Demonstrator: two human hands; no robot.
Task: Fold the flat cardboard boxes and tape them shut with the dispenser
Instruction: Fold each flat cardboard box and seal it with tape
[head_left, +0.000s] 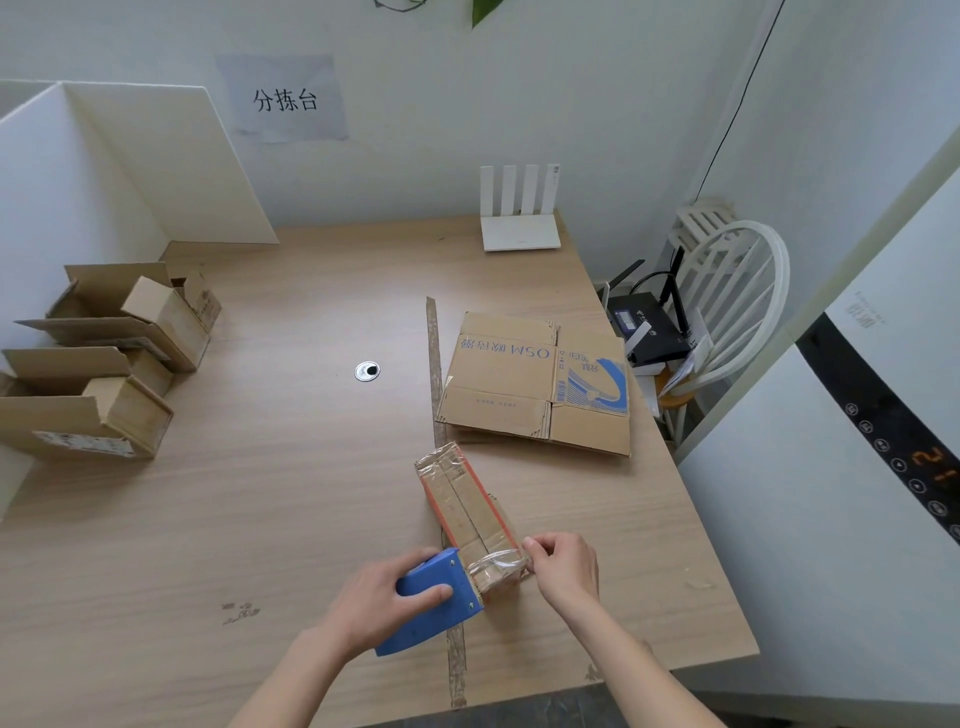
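A small folded cardboard box (467, 506) lies near the table's front edge, with clear tape running along its top seam. My left hand (382, 597) grips a blue tape dispenser (434, 603) at the box's near end. My right hand (563, 566) pinches the clear tape at the box's near right corner. A flat cardboard box (540, 382) with blue print lies farther back on the right.
Several open cardboard boxes (104, 364) stand at the table's left edge beside a white partition (171, 161). A white router (519, 213) sits at the back. A metal grommet (367, 371) marks mid-table. A white chair (727, 291) and an appliance (857, 493) stand to the right.
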